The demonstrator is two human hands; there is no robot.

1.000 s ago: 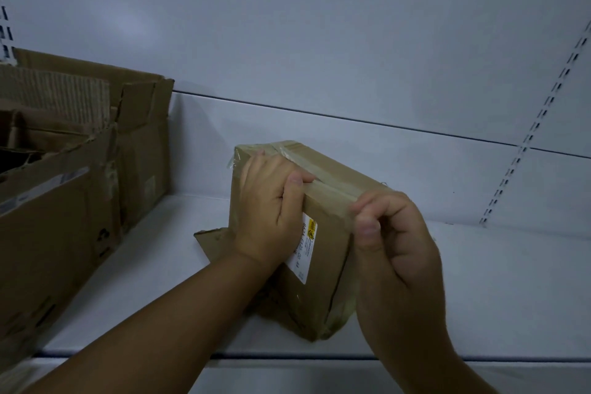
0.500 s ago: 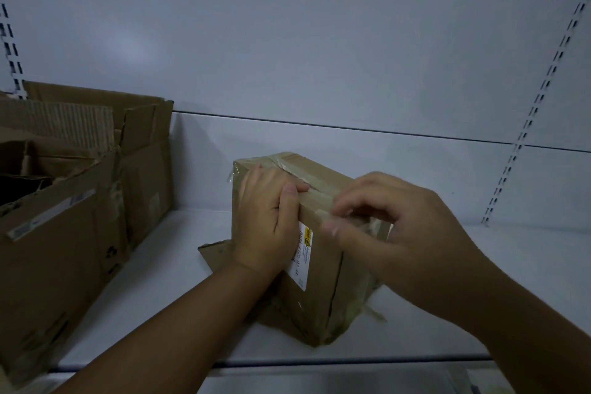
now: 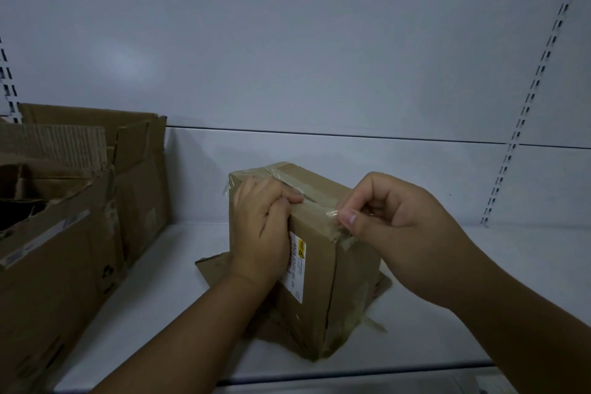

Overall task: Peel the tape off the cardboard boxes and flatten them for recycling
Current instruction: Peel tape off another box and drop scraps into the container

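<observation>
The front edge of the white shelf [image 3: 166, 313] runs across the bottom of the view, and both forearms reach over it. The small cardboard box [image 3: 316, 281] stands on the shelf at centre, one corner turned toward the camera. A white label [image 3: 295, 265] with a yellow mark sits on its near left face. The box rests on a flat cardboard piece [image 3: 212, 269] that protrudes at left and right.

Hands:
- The left hand [image 3: 260, 227] lies over the near left face, fingers curled onto the top edge, thumb pressed beside the seam. It grips the box.
- The right hand [image 3: 399, 227] is at the top right edge, thumb and forefinger pinching a loose end of the clear tape [image 3: 323, 206]. The remaining fingers are curled.

The tape strip runs along the top of the box and down its right face.

At far left, two open cardboard boxes [image 3: 48, 281] stand side by side, flaps torn. Behind everything is the white back panel [image 3: 287, 41], with a slotted upright [image 3: 540, 80] at right.
</observation>
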